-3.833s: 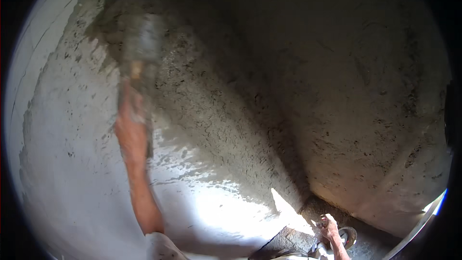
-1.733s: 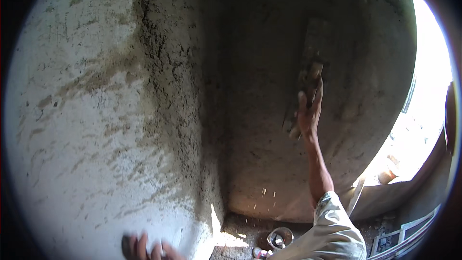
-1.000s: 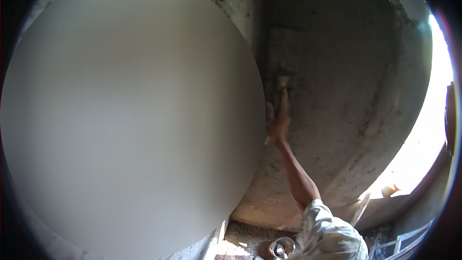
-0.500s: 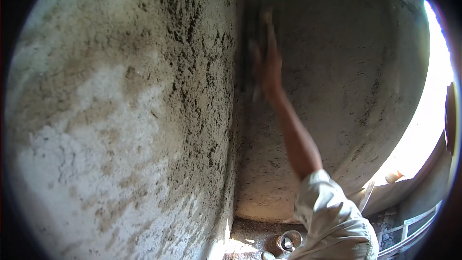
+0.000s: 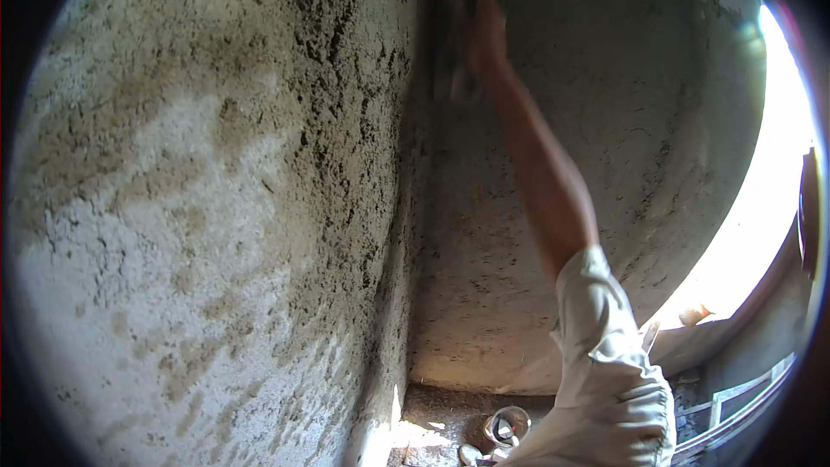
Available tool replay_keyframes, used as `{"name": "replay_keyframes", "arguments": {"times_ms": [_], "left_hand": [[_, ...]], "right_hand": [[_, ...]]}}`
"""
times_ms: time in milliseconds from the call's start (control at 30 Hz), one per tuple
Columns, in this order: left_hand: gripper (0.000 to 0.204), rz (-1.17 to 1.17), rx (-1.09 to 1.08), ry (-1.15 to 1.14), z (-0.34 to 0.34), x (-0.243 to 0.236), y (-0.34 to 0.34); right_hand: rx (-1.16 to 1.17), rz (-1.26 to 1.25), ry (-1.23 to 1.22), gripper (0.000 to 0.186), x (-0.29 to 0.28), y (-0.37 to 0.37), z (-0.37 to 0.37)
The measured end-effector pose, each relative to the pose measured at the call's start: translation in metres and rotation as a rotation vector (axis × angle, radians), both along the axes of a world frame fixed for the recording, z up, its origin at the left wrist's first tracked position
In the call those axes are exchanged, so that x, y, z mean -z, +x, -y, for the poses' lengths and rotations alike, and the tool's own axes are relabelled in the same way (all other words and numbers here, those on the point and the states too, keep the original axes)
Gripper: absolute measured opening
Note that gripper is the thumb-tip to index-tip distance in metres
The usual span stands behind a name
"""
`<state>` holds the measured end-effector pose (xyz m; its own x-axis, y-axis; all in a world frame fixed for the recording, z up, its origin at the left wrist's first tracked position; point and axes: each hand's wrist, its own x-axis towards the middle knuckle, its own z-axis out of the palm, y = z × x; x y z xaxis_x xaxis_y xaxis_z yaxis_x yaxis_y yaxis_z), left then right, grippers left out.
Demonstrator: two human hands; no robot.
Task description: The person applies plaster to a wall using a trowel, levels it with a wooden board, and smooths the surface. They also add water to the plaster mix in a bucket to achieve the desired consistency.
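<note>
High on the shaded wall, close to the corner, my right hand [image 5: 487, 39] is closed round the handle of what looks like a plastering trowel [image 5: 444, 39]. Motion smears the tool's dark, long blade, which lies along the inside corner against the wall [image 5: 571, 156]. My bare right forearm stretches up from a pale rolled sleeve at the lower right. My left hand is outside the picture.
A rough, patchily plastered wall [image 5: 199, 233] fills the left side. Down on the floor stand a bucket [image 5: 507, 424] with something pale in it and a light roundish thing [image 5: 469, 454]. A bright curved opening [image 5: 743, 233] and a pale frame [image 5: 735, 402] are at right.
My right hand and the trowel have moved upward along the corner, with the arm stretched further. The view has shifted slightly.
</note>
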<state>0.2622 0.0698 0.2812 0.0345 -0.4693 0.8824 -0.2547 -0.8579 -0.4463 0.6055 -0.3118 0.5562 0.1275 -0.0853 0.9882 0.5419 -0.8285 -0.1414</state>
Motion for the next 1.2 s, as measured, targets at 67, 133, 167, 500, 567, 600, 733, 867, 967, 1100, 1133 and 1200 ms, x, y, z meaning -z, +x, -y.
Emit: {"name": "replay_keyframes", "arguments": {"times_ms": [67,133,167,500,567,600,733,867,967,1100,1133,1200], "left_hand": [[0.021,0.006,0.003,-0.006,0.002,0.000,0.000],[0.021,0.012,-0.011,0.004,0.006,-0.001,-0.001],[0.021,0.015,-0.002,-0.004,0.008,-0.001,0.000],[0.019,0.006,-0.042,-0.013,0.021,-0.005,-0.005],[0.019,0.013,-0.058,-0.012,0.028,-0.005,-0.009],[0.019,0.019,-0.076,-0.016,0.031,-0.004,-0.011],[0.018,0.024,-0.151,-0.054,0.037,-0.003,-0.016],[0.018,0.050,-0.242,-0.097,0.041,-0.003,-0.018],[0.017,0.072,-0.320,-0.157,0.047,-0.004,-0.018],[0.019,0.092,-0.365,-0.194,0.066,-0.019,-0.024],[0.020,0.083,-0.348,-0.197,0.071,-0.023,-0.025],[0.023,0.074,-0.345,-0.187,0.062,-0.014,-0.026]], "right_hand": [[0.097,0.148,-0.170,0.066,-0.087,-0.019,0.014],[-0.049,-0.280,0.127,0.066,-0.108,-0.080,0.020],[0.043,-0.096,0.060,0.067,-0.111,-0.081,0.054],[0.221,-0.110,0.232,0.069,0.190,-0.139,0.135],[0.032,-0.240,0.370,0.068,0.193,-0.135,0.118],[0.017,-0.218,0.327,0.068,0.177,-0.126,0.111],[-0.111,-0.290,0.174,0.072,0.053,-0.098,0.087],[-0.389,-0.193,0.147,0.075,0.014,-0.083,0.074],[-0.687,-0.350,0.186,0.076,0.035,-0.096,0.049],[-0.722,-0.312,0.218,0.084,0.088,-0.081,0.016],[-0.727,-0.293,0.193,0.083,0.098,-0.086,0.002],[-0.750,-0.249,0.144,0.081,0.116,-0.098,-0.028]]}}
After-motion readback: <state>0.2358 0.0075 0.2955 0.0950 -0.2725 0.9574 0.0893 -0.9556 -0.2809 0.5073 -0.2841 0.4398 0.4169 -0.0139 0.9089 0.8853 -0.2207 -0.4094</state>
